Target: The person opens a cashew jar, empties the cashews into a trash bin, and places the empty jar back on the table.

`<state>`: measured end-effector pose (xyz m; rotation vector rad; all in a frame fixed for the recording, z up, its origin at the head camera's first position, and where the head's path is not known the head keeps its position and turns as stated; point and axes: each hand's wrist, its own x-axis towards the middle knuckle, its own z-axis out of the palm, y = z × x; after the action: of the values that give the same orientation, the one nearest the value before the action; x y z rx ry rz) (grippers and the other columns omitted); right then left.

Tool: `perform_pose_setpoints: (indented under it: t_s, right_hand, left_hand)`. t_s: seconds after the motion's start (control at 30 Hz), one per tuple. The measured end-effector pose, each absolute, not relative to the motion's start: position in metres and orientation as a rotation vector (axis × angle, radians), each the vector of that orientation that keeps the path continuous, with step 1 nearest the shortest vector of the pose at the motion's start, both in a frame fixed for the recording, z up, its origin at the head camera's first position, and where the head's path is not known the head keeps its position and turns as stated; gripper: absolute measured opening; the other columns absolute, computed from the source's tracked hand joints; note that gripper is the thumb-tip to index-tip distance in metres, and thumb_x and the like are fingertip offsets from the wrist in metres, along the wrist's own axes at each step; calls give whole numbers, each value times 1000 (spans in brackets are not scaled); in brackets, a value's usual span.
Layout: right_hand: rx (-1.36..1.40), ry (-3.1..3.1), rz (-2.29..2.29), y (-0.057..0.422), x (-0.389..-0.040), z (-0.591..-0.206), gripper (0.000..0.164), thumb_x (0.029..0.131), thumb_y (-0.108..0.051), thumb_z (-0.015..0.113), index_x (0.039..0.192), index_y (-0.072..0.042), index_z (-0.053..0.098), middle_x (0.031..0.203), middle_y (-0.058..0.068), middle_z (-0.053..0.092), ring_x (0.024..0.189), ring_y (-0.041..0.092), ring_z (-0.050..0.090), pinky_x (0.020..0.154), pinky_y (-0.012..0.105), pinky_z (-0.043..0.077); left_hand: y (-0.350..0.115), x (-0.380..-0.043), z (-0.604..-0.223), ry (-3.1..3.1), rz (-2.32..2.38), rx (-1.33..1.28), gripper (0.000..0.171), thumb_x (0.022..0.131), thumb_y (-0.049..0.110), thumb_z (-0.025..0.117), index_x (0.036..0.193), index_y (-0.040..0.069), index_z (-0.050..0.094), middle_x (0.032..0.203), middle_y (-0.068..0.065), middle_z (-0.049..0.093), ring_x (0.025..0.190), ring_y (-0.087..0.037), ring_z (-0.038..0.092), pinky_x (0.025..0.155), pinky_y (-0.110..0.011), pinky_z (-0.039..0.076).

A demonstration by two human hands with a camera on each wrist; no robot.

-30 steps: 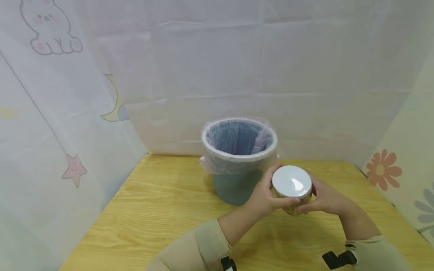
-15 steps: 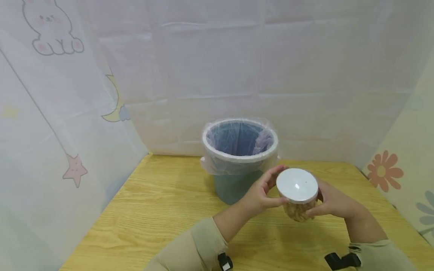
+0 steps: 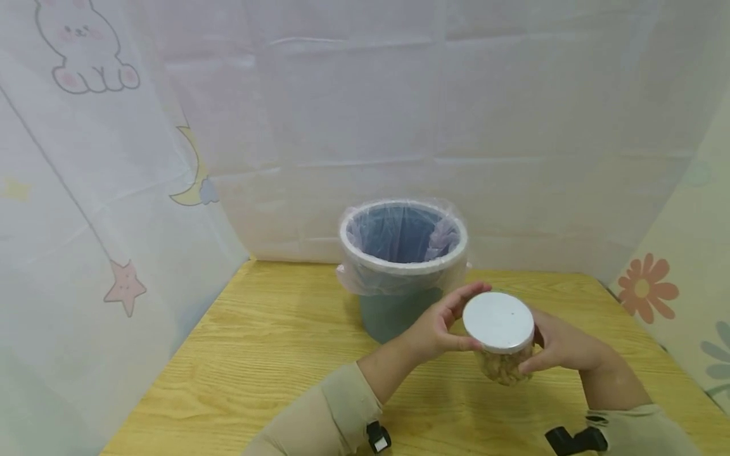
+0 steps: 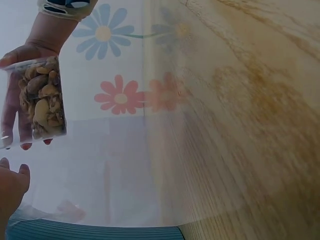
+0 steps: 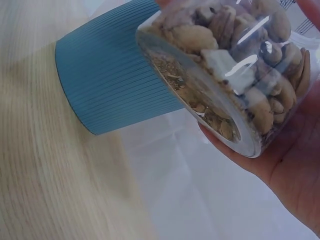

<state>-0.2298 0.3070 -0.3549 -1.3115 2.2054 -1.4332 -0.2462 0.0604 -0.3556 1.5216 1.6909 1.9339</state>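
Jar of nuts (image 3: 503, 367) had shifted slightly nearer since a second ago, raised off the worktop (image 3: 239, 354), right of and nearer than the bin (image 3: 393, 313), right hand (image 3: 570, 342) gripping its side, left hand (image 3: 436, 329) gripping it at the lid (image 3: 499, 320).

A ribbed blue-green bin (image 3: 389, 316) is stood upright on the wood-grain bench (image 3: 256, 354); its mouth is lined with a translucent pinkish bag (image 3: 393, 282), folded down outside; its top is edged by a white ring (image 3: 401, 266); the bench is backed by a creased pale sheet (image 3: 353, 114); a rabbit (image 3: 94, 57), moon (image 3: 191, 193) and pink star (image 3: 125, 288) are printed at left; an orange flower (image 3: 641, 289) and a grey-blue flower (image 3: 721, 349) at right.
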Motion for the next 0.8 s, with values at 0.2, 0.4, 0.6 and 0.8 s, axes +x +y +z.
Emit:
perform_pose_setpoints:
  t_s: [0.2,0.4,0.6,0.8]
  right_hand:
    - [-1275,2181,-1446,305,-230,-357,82,72,7,67,140,2,19,129,-1,42,112,11,48,85,30,47]
    - [-1289,2186,-1456,304,-230,-358,81,73,6,67,139,2,20,127,1,43,111,11,49,85,30,47]
    - [-1297,2233,-1469,303,-230,-358,84,70,8,68,139,2,20,128,-1,43,111,10,48,85,28,47]
    - [-1302,2331,-1493,301,-232,-359,83,68,10,69,137,0,25,125,2,46,108,10,50,81,28,48]
  left_hand:
    - [62,-242,-354,1693,1925,1522,85,69,-26,61,141,-6,22,143,-24,28,128,-10,34,108,-28,21]
    - [67,-249,-364,1722,1937,1504,87,68,-24,64,142,-1,24,143,-17,32,127,-10,36,107,-28,25]
    - [69,-249,-365,1737,1969,1455,85,70,-21,65,142,5,28,140,-10,38,125,-9,39,107,-28,25]
    - [71,-247,-365,1871,2018,1380,83,70,-14,70,139,14,34,133,1,45,120,-8,42,103,-28,29]
